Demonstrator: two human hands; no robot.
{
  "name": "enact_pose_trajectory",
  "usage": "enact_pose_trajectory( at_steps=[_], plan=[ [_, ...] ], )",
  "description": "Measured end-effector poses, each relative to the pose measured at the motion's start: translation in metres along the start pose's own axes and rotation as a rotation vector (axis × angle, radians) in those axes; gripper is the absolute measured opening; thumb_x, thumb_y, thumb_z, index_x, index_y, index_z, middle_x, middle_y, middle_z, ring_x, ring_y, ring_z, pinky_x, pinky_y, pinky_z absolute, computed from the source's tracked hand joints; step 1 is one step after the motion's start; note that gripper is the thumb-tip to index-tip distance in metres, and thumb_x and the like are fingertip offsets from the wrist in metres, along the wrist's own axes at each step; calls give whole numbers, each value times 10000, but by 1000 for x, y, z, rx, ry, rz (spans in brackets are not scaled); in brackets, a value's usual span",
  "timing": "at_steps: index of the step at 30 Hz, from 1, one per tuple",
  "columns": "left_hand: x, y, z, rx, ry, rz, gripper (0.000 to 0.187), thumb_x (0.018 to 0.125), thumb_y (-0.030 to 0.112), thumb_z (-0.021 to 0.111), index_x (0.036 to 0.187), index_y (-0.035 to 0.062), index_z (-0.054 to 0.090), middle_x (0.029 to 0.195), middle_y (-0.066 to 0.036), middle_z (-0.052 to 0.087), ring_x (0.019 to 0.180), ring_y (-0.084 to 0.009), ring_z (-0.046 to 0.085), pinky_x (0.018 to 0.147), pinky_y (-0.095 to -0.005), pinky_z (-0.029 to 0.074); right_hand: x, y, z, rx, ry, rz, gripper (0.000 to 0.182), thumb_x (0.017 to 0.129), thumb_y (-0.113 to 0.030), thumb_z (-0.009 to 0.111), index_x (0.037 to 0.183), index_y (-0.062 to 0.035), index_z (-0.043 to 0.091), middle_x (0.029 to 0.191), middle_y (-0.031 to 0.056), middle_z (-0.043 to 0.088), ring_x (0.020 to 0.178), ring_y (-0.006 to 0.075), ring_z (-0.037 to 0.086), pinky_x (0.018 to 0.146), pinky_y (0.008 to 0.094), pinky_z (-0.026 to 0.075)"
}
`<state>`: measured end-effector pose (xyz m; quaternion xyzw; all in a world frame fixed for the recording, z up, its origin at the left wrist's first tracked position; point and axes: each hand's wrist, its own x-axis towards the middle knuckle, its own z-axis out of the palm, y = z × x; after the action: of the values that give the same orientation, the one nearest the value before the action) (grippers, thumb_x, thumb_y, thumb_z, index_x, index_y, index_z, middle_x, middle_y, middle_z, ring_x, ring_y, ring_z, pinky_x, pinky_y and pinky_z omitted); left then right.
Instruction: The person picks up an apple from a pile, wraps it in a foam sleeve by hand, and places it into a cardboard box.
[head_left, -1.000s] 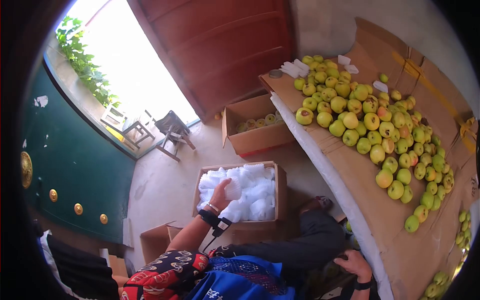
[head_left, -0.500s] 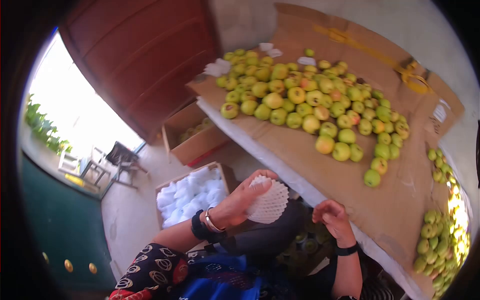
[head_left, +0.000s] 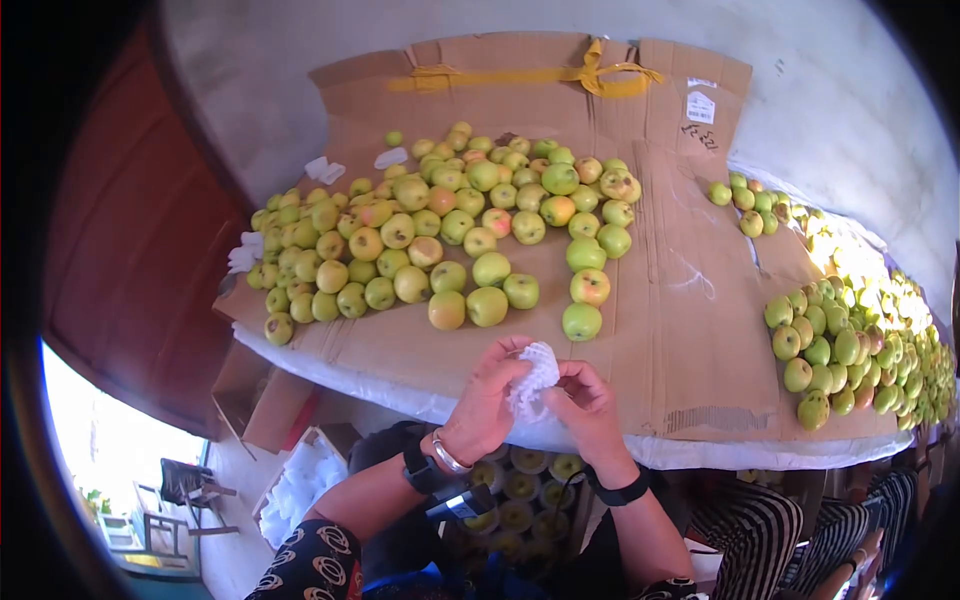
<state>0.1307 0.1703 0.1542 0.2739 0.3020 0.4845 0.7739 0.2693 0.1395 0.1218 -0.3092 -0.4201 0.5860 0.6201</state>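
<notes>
A white foam fruit net (head_left: 534, 380) is bunched between my two hands, over the front edge of the table. My left hand (head_left: 482, 405) pinches it from the left side, the fingers closed round its edge. From the right, my right hand (head_left: 592, 412) grips it with thumb and fingertips. Just beyond the hands, green-yellow apples (head_left: 487, 306) lie in a large spread on flattened cardboard (head_left: 690, 350). Below my wrists sits a container of apples in foam nets (head_left: 520, 487), partly hidden by my arms.
More apples (head_left: 845, 345) are heaped at the right, partly in bright sunlight. At the lower left stand a box of white foam nets (head_left: 300, 490) and a cardboard box (head_left: 262, 405). Another person's striped trousers (head_left: 755, 525) show at the lower right.
My view has swung right. The foam net, flat in my left hand before, is now gathered up, and my right hand has come over and taken hold of it too.
</notes>
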Motion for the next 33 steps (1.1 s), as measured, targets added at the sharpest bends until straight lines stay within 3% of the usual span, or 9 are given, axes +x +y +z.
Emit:
enact_pose_trajectory(
  at_steps=[9,13,14,16,17,20,23,26,33],
  plan=[
    [37,-10,-53,-130,-41,11,173,917,133,436,1055,53,503,989,-48,574,914,-145,573,777,-291,486,20,35,7,154,161,273,100,854,-91,581,918,-13,583,892,29,608,808,73,558,742,222,452],
    [47,-12,-78,-228,-11,-72,213,928,169,406,1073,47,505,1014,-60,568,918,-164,574,746,-288,495,22,57,12,94,186,270,100,870,-122,566,899,-31,595,893,30,615,810,90,571,747,243,458],
    [47,-11,-84,-233,-4,-62,213,928,169,406,1073,47,505,1014,-60,568,918,-164,574,746,-288,495,24,61,14,244,199,289,110,877,-141,557,902,-41,596,909,33,616,819,100,575,751,259,463],
    [48,-10,-88,-296,-4,-88,228,920,180,420,1089,45,490,1020,-58,558,917,-169,573,739,-284,491,33,65,15,384,210,291,121,884,-159,547,906,-51,597,924,36,617,828,110,579,755,274,469],
    [46,-11,-87,83,15,29,266,914,221,431,1112,50,478,1000,-52,555,860,-142,572,683,-257,480,35,67,14,394,212,294,130,892,-178,533,899,-62,590,931,39,615,844,121,581,764,291,474],
    [36,13,-68,-106,19,-45,279,888,203,484,1128,62,476,989,-33,550,798,-90,552,615,-209,447,36,69,11,400,261,295,148,909,-210,501,893,-78,564,941,42,608,869,135,582,776,309,480],
    [29,20,-62,71,-38,3,324,846,164,550,1148,70,477,984,-13,550,762,-44,520,577,-171,406,45,63,17,392,296,266,155,924,-229,468,898,-88,529,930,39,601,873,141,583,782,315,484],
    [30,18,-65,53,-77,-46,375,811,119,596,1163,65,476,991,-3,559,762,-29,511,568,-154,390,44,56,15,380,322,234,154,932,-235,448,906,-95,506,913,36,595,865,141,587,778,313,487],
    [28,2,-56,199,-214,55,384,799,121,607,1153,37,484,1016,-13,570,864,-77,550,726,-226,460,41,56,7,454,279,201,154,936,-225,440,914,-85,499,887,40,590,810,130,588,719,288,490]
  ],
)
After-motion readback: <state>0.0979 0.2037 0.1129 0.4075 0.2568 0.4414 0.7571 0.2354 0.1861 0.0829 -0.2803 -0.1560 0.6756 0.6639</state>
